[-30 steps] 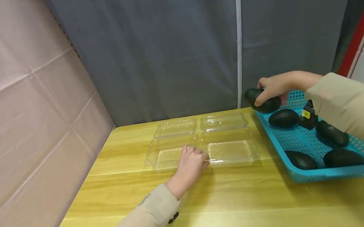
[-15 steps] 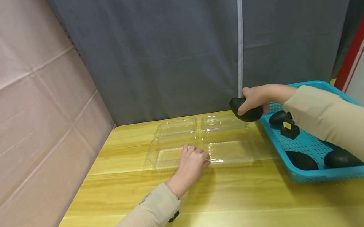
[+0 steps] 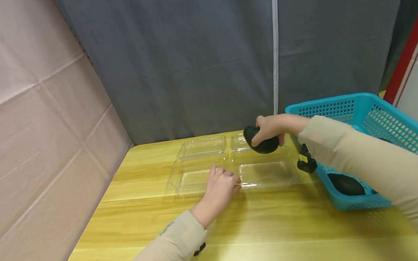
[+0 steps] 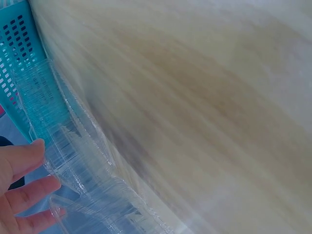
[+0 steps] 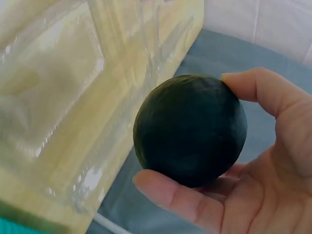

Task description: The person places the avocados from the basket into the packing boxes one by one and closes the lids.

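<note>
My right hand (image 3: 272,127) grips a dark green avocado (image 3: 268,145) above the right clear plastic clamshell box (image 3: 263,175). In the right wrist view the avocado (image 5: 190,129) is seen end-on, with thumb and fingers curled round it. My left hand (image 3: 219,188) rests at the near edges of the two boxes, between the right one and the left clamshell box (image 3: 192,182). Both boxes lie side by side with lids folded back. In the left wrist view, the relaxed, spread fingers (image 4: 33,192) touch the box rims.
A turquoise perforated basket (image 3: 339,205) stands on the right of the wooden table (image 3: 270,237). Another avocado (image 3: 346,184) lies in it, and my right forearm hides much of its inside. A grey curtain (image 3: 184,63) hangs behind the table, with a pale cloth (image 3: 29,149) on the left.
My right hand has carried the avocado leftward from over the basket to above the right box, lowering slightly. My left hand has stayed put.
</note>
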`<state>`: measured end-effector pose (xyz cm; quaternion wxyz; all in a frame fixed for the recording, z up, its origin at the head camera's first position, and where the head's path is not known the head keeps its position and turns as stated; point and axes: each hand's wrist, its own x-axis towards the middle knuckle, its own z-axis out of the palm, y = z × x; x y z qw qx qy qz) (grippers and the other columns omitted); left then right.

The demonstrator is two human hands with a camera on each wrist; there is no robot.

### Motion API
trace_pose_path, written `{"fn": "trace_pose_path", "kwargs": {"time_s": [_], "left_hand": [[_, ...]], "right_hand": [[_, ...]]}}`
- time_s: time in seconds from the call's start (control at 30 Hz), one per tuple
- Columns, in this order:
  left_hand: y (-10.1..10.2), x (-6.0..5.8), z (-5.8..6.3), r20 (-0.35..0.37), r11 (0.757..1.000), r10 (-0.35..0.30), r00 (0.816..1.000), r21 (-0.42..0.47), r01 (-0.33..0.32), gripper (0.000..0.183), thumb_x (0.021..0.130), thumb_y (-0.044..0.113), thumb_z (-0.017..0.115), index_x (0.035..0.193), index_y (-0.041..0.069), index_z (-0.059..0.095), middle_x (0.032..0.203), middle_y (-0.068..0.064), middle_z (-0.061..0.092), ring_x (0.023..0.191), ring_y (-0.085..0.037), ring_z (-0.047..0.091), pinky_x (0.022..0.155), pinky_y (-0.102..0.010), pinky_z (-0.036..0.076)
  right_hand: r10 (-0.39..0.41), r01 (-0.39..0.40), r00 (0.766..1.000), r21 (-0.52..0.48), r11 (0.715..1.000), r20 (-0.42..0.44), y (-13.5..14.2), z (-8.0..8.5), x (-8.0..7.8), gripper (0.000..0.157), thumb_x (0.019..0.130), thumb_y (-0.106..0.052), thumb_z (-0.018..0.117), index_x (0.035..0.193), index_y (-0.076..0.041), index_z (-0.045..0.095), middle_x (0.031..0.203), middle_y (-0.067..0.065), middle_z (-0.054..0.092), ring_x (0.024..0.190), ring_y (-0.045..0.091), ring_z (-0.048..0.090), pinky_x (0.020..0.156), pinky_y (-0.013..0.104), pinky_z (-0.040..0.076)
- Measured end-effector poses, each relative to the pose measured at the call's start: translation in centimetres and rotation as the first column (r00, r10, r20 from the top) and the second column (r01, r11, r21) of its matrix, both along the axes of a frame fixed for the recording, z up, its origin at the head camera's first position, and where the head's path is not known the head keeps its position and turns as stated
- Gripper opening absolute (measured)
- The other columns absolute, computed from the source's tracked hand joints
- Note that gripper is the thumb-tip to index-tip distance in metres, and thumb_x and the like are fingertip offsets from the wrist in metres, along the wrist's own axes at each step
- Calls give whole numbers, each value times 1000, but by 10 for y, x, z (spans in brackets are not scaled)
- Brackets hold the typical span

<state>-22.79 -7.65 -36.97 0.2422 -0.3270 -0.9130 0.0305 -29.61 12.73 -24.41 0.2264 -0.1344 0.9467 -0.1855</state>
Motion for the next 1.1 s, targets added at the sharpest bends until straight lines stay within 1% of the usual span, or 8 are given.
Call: {"fn": "trace_pose_path", "kwargs": {"time_s": [0.2,0.37,0.47,0.57,0.7,0.8,0.93,1.1], "left_hand": [[0,0,-1,-21,1000,-7,1000,4,8,12,74,31,73,81,21,70,82,7,69,79,-15,59,92,-43,42],[0,-1,-2,-36,1000,-9,999,7,9,11,74,31,73,80,22,70,82,7,68,79,-15,59,92,-43,41],[0,-1,-2,-32,1000,-6,999,7,6,10,75,31,72,80,22,70,83,7,68,80,-15,58,92,-44,41],[1,-1,-1,-35,1000,-5,999,5,5,10,75,31,72,79,22,70,83,7,68,80,-16,58,92,-44,41],[1,-1,-1,-39,1000,-11,999,10,11,10,75,31,72,79,22,69,82,6,68,80,-17,58,91,-44,40],[0,-1,-2,-39,1000,-16,999,14,17,10,75,31,72,79,22,69,82,7,68,80,-17,58,91,-45,40],[0,-1,-2,-48,1000,-16,999,12,16,10,75,31,72,78,22,69,81,7,68,80,-17,58,91,-44,41],[0,-2,-2,-53,1000,-14,999,7,14,11,74,32,72,77,22,69,81,7,68,81,-17,58,91,-44,41]], "right_hand": [[-13,13,1000,11,1000,9,-19,-19,-3,55,79,-33,59,113,2,34,102,17,44,72,22,58,56,35,55],[-9,9,1000,21,1000,0,-30,-33,-3,41,75,-29,60,98,0,44,87,12,54,60,18,59,51,35,54],[-7,7,1000,37,999,0,-36,-40,-2,33,74,-28,61,90,-2,47,81,10,56,57,18,60,54,37,55],[-23,23,1000,53,998,5,-42,-47,-3,31,73,-28,61,87,-3,50,79,9,56,58,20,61,59,41,55],[-70,68,997,66,995,31,-48,-54,-4,32,72,-27,61,88,-3,50,83,10,55,63,22,61,64,44,55],[-90,86,995,97,991,37,-53,-58,-6,34,72,-27,60,90,-1,50,88,11,51,69,26,62,63,44,55],[-78,72,996,132,989,42,-58,-65,-7,35,72,-28,59,93,0,52,94,13,53,78,33,64,58,43,55],[-95,88,994,105,991,61,-60,-73,-6,36,72,-27,61,94,1,54,99,15,56,86,35,62,54,43,55]]}}
